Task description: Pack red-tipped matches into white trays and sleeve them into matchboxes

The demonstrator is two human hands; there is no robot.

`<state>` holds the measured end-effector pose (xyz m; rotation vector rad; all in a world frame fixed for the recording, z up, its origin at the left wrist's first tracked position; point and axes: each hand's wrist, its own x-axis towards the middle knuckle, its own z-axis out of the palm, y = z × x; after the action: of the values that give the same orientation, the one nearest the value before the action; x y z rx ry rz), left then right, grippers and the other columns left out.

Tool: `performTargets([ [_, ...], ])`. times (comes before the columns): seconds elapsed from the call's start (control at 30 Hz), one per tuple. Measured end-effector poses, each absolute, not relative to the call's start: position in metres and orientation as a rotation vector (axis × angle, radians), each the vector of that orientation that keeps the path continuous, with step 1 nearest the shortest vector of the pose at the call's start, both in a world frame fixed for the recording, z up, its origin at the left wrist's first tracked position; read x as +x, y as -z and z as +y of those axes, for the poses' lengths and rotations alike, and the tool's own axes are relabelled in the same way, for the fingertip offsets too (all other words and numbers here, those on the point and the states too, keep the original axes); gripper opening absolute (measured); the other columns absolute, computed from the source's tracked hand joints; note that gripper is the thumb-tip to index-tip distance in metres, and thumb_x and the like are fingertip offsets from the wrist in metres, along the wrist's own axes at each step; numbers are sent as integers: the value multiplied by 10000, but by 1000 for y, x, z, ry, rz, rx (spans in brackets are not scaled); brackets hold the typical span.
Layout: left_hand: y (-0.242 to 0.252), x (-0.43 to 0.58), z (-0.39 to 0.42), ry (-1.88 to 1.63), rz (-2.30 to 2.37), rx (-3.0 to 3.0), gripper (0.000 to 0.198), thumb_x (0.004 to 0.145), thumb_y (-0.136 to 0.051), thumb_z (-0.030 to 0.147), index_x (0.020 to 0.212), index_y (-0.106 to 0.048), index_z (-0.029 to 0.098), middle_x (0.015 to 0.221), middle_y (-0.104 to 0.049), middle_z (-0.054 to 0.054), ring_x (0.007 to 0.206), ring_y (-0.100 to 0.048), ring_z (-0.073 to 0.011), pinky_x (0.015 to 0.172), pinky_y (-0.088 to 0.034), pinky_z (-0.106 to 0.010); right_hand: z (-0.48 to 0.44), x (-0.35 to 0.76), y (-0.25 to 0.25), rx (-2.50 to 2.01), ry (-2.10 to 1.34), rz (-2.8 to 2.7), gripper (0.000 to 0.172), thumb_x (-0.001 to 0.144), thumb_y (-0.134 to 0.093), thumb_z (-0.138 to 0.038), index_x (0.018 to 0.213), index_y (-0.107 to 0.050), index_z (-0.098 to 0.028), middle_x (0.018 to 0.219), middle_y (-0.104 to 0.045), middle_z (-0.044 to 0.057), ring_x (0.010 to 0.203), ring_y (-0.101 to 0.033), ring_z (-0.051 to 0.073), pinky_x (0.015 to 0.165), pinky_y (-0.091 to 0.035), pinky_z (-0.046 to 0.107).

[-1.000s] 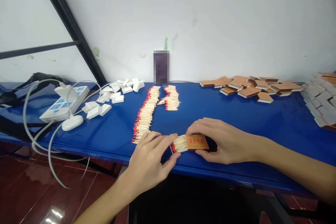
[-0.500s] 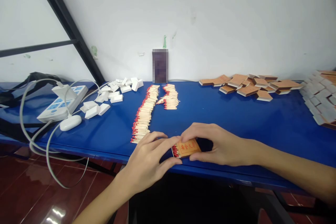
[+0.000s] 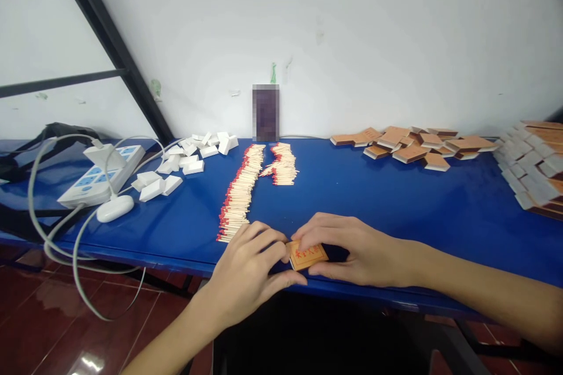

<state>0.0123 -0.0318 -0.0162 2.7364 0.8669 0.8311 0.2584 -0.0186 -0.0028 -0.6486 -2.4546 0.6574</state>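
Observation:
An orange matchbox (image 3: 311, 255) with red characters lies near the front edge of the blue table (image 3: 373, 187); no match heads show at its end. My right hand (image 3: 352, 246) grips it from the right, fingers on top and thumb at the near side. At its left end are the bent fingers of my left hand (image 3: 255, 263), touching the box, the thumb stretched along the near side. Beyond my left hand runs a long row of red-headed matches (image 3: 240, 193). A smaller pile of matches (image 3: 284, 165) lies to the right of that row.
White inner trays (image 3: 189, 158) are scattered at the back left, beside a power strip (image 3: 103, 176) with cables. Orange box sleeves (image 3: 409, 143) form a heap at the back right. Stacked boxes (image 3: 532, 164) stand at the far right. A pixelated dark object (image 3: 265, 112) leans on the wall.
The matchbox has closed over the match heads that showed at its left end. My left index finger has bent in against that end, and the box has shifted slightly left.

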Motion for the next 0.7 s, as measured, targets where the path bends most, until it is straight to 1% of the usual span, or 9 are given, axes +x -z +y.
performTargets([
  [0.17,16,14,-32,-824,868,2748,260,918,-647,443,924,-597,188,998,-683,-23,910,-558,-204,829,-416,-355,-16,256,7,-563,-585,-2412,198,885,-684,-221,1078,-648,-198,1140,-711,71,1030,-637,154,918,-520,282],
  [0.3,19,14,-32,-885,865,2773,258,924,-644,437,931,-579,187,990,-668,-35,886,-560,-200,827,-420,-342,-19,258,3,-553,-462,-2449,221,880,-677,-207,1097,-639,-182,1129,-715,88,1021,-644,165,893,-537,285],
  [0.37,20,13,-32,-956,884,2771,252,941,-631,419,906,-552,182,925,-639,-34,825,-550,-184,796,-423,-326,-27,268,0,-568,-303,-2484,252,888,-662,-203,1136,-625,-176,1151,-714,104,1039,-647,184,891,-543,306],
  [0.43,19,10,-31,-1032,892,2752,235,966,-604,374,862,-513,184,804,-576,-9,735,-520,-158,732,-416,-296,-40,290,-5,-665,-57,-2472,288,900,-646,-199,1186,-610,-194,1182,-712,106,1054,-654,203,911,-538,346],
  [0.5,18,8,-31,-1063,873,2751,220,980,-568,319,818,-488,193,760,-536,3,708,-507,-147,688,-408,-271,-56,326,-12,-913,249,-2334,303,902,-640,-194,1200,-611,-246,1166,-725,76,1024,-669,216,897,-536,383],
  [0.57,17,5,-30,-1076,847,2749,211,988,-523,249,789,-474,201,721,-508,15,667,-493,-130,644,-398,-243,-73,375,-20,-1265,473,-2075,288,913,-628,-247,1200,-623,-260,1142,-732,75,984,-681,236,845,-550,400],
  [0.6,16,4,-30,-1078,834,2747,219,986,-508,214,773,-460,203,695,-495,25,635,-482,-118,614,-388,-229,-81,402,-24,-1419,581,-1942,270,916,-627,-312,1179,-639,-252,1109,-740,80,955,-687,251,810,-558,410],
  [0.67,16,2,-30,-1121,799,2750,245,975,-510,181,743,-437,206,647,-475,41,577,-456,-101,569,-369,-216,-94,455,-30,-1637,747,-1739,317,908,-591,-485,1066,-677,-224,1011,-755,100,861,-697,281,716,-564,427],
  [0.7,16,2,-31,-1148,794,2751,258,970,-511,160,729,-432,206,625,-465,46,556,-445,-96,553,-358,-214,-99,478,-32,-1702,771,-1701,367,905,-548,-553,988,-676,-219,1004,-758,113,876,-697,301,732,-563,451],
])
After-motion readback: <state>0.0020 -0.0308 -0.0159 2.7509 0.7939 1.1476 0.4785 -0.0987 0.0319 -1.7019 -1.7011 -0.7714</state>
